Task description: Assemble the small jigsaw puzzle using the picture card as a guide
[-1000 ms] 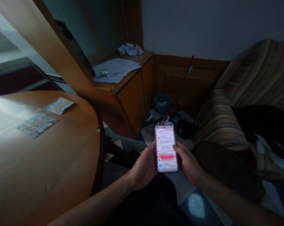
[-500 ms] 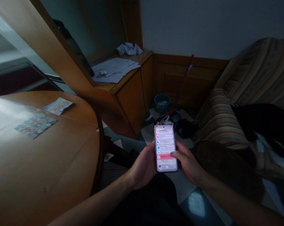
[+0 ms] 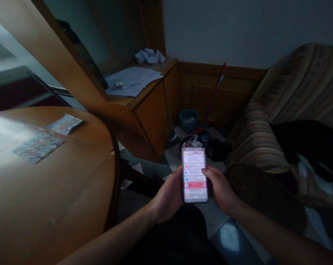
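Observation:
A lit smartphone (image 3: 194, 175) stands upright in front of me, its screen showing a list with a red bar. My left hand (image 3: 167, 197) wraps around its left edge and back. My right hand (image 3: 221, 189) grips the right edge, with the thumb resting on the screen's right side. Both hands hover over my dark-clothed lap, above the tiled floor.
A round wooden table (image 3: 45, 191) with two printed cards (image 3: 38, 147) is at my left. Behind it a wooden cabinet (image 3: 149, 110) carries papers (image 3: 131, 79). On the floor are a teal basket (image 3: 188, 119), a red-handled broom (image 3: 213, 99) and clutter. A striped sofa (image 3: 265, 136) with dark clothing (image 3: 307, 147) is at right.
The list on the phone screen has scrolled. My right thumb has shifted slightly on the screen. The view has drifted a little to the right; both hands keep their hold.

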Motion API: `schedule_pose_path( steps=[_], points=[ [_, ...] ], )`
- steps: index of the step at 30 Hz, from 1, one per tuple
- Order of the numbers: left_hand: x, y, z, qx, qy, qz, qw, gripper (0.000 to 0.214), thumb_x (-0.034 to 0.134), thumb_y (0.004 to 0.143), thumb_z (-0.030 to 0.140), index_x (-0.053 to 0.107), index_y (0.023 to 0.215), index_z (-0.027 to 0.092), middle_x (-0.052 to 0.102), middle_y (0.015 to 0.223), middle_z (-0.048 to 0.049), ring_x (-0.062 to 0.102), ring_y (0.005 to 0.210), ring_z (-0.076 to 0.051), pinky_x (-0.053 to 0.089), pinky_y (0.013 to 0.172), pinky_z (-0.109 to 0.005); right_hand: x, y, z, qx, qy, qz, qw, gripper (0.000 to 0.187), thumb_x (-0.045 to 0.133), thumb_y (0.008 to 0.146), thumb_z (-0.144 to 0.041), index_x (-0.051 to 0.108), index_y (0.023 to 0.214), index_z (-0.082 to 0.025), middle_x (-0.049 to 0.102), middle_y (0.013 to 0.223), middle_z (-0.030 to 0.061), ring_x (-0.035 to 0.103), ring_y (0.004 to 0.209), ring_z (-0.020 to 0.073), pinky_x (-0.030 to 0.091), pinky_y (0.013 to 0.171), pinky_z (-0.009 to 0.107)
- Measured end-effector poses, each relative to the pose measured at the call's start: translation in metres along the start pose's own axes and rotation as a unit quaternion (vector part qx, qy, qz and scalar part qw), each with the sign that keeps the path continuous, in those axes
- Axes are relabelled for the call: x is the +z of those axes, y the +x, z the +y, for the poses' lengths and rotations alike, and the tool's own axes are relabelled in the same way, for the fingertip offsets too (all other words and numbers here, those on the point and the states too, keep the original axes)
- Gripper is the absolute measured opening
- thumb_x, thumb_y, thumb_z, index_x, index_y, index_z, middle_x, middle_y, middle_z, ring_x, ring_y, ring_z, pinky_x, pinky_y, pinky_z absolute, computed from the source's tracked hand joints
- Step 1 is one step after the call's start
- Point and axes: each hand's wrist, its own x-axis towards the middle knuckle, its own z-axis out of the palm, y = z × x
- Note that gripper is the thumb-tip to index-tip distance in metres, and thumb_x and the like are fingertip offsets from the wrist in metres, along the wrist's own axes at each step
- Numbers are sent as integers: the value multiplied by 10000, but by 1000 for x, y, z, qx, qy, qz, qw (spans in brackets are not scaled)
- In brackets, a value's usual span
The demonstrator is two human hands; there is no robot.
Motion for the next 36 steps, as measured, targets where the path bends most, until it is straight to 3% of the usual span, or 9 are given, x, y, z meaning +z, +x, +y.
schedule_pose_path(
  steps=[9,24,36],
  points=[
    [-1,1,-3,7,16,4,1000,452,400,1040,426,523,1393,172,638,1313,-154,625,1131,-298,483,963,-449,1,2,2,17,-39,42,998,410,665,858,-533,767,923,-142,761,796,62,682,698,218,499,665,308],
    [7,0,3,-11,18,29,999,428,382,1035,422,567,1320,162,675,1231,-148,657,1015,-265,502,908,-424,-2,3,4,-8,-14,17,1000,379,571,937,-494,775,959,-176,773,869,42,699,796,217,491,754,305],
    [3,1,1,1,18,-21,1000,439,445,1015,462,588,1319,180,679,1230,-137,648,1051,-276,498,910,-422,3,2,-2,34,-24,42,998,453,662,849,-577,769,912,-141,765,787,72,694,688,219,510,655,314]
  ],
)
